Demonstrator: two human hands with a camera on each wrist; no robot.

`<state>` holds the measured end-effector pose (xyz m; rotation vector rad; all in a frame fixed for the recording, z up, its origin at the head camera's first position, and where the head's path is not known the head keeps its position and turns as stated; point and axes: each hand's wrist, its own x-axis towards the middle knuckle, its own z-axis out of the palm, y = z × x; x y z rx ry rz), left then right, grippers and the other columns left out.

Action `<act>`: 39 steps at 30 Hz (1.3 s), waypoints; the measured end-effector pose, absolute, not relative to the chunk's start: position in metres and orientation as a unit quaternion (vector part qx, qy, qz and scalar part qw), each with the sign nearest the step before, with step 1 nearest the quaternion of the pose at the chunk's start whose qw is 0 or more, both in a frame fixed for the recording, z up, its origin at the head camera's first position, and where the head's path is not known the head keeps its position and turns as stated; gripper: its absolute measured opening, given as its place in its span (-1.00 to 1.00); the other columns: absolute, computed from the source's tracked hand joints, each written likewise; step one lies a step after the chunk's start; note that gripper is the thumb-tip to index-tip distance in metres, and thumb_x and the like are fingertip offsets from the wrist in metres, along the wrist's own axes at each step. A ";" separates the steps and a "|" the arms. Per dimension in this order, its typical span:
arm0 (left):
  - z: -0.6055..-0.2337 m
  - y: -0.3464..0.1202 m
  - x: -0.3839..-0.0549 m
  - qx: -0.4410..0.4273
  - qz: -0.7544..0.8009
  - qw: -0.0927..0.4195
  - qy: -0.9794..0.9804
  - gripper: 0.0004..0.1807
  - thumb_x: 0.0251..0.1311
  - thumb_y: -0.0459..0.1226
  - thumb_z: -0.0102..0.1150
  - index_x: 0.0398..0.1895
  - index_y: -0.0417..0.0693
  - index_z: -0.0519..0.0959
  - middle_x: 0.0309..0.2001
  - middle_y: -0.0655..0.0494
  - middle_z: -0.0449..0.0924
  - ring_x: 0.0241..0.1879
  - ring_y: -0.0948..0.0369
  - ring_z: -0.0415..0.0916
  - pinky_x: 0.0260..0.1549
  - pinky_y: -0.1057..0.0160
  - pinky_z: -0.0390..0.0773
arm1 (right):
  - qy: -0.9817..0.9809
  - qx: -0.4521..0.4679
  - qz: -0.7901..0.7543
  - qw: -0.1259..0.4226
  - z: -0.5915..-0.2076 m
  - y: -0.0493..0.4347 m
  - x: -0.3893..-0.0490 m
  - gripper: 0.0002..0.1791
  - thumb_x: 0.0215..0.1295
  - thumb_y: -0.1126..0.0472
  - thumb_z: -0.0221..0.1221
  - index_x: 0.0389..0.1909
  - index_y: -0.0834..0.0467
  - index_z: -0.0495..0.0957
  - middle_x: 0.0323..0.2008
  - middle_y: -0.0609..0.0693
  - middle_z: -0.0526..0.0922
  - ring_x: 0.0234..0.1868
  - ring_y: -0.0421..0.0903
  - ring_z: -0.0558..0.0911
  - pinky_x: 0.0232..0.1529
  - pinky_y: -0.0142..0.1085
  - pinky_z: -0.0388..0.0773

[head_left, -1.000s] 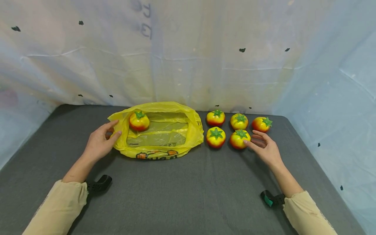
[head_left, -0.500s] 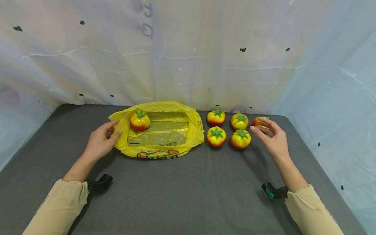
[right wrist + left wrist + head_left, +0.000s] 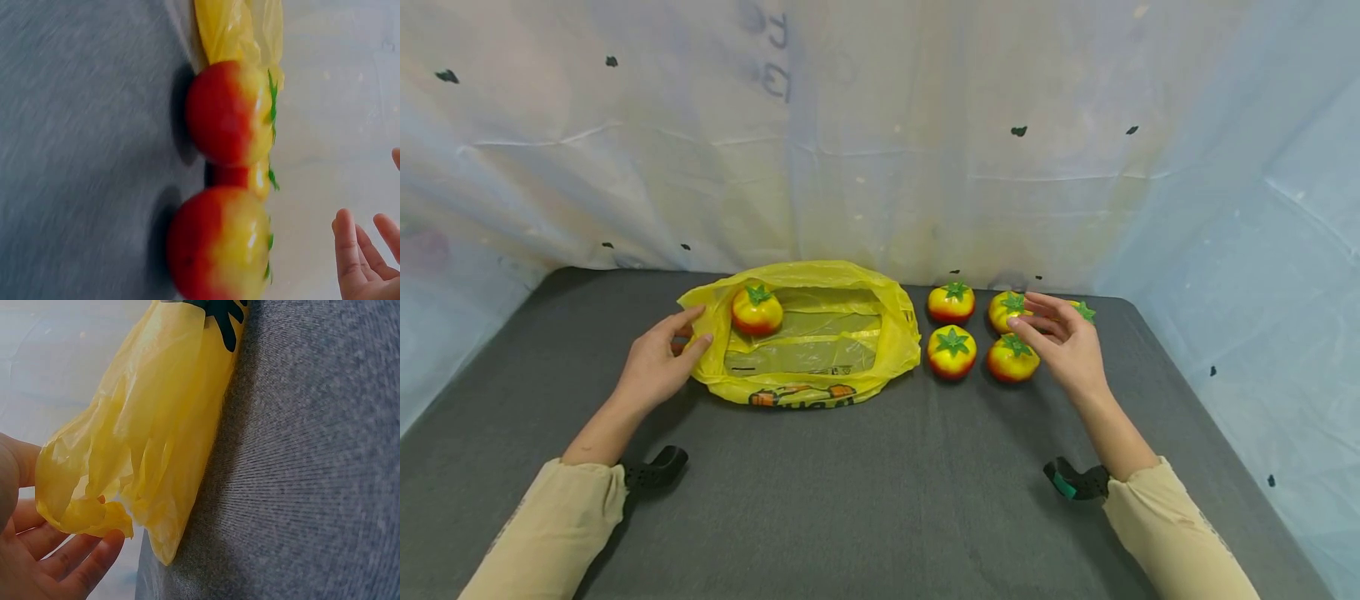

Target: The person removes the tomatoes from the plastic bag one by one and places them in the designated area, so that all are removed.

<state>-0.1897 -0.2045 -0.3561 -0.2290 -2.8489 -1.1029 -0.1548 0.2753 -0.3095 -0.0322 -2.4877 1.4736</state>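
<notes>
In the head view, my left hand (image 3: 658, 358) holds the left rim of a yellow plastic bag (image 3: 895, 333), which lies with its mouth open upward. The left wrist view shows the fingers (image 3: 94, 565) curled at the bag's loose edge. One shiny red-and-yellow artificial tomato (image 3: 756, 312) sits inside the bag at its left end. Over the tomatoes on the right hovers my right hand (image 3: 1067, 342), fingers loosely spread and holding nothing. Its fingertips overlap the middle back tomato (image 3: 1002, 314) in this view, close above the front right tomato (image 3: 1011, 362). The rightmost tomato (image 3: 1084, 311) is mostly hidden behind it.
Between the bag and the right hand stand a back tomato (image 3: 951, 308) and a front tomato (image 3: 952, 360). All rest on a dark grey table (image 3: 850, 500). A pale plastic sheet (image 3: 865, 167) hangs behind and along the right side.
My right hand has moved from beside the front right tomato, up toward the rightmost one, then left over the middle back tomato. Left hand, bag and tomatoes have stayed in place.
</notes>
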 end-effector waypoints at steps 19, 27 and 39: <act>-0.356 -0.205 -0.191 -0.077 -0.356 0.041 -0.930 -0.40 0.44 -0.12 -0.09 0.44 -0.22 0.18 0.12 -0.41 0.37 -0.03 -0.28 0.45 -0.26 -0.13 0.55 | -0.823 0.032 0.561 0.088 -0.316 0.223 -0.172 -0.45 0.23 0.07 0.29 0.20 0.15 0.45 0.19 0.09 0.48 -0.03 -0.31 0.58 -0.01 -0.49 0.51; -0.358 -0.205 -0.189 -0.080 -0.355 0.047 -0.930 -0.41 0.43 -0.14 -0.08 0.43 -0.24 0.19 0.08 -0.39 0.38 -0.04 -0.29 0.46 -0.27 -0.13 0.57 | -0.814 0.047 0.576 0.062 -0.322 0.204 -0.176 -0.46 0.23 0.13 0.29 0.21 0.18 0.44 0.19 0.10 0.50 0.07 -0.09 0.60 -0.07 -0.47 0.56; -0.356 -0.205 -0.189 -0.080 -0.358 0.049 -0.929 -0.41 0.43 -0.14 -0.08 0.43 -0.23 0.20 0.14 -0.41 0.36 0.00 -0.31 0.43 -0.16 -0.22 0.51 | -0.810 0.074 0.580 0.049 -0.329 0.179 -0.182 -0.52 0.25 0.18 0.27 0.19 0.15 0.47 0.15 0.11 0.53 0.05 -0.02 0.60 -0.11 -0.38 0.55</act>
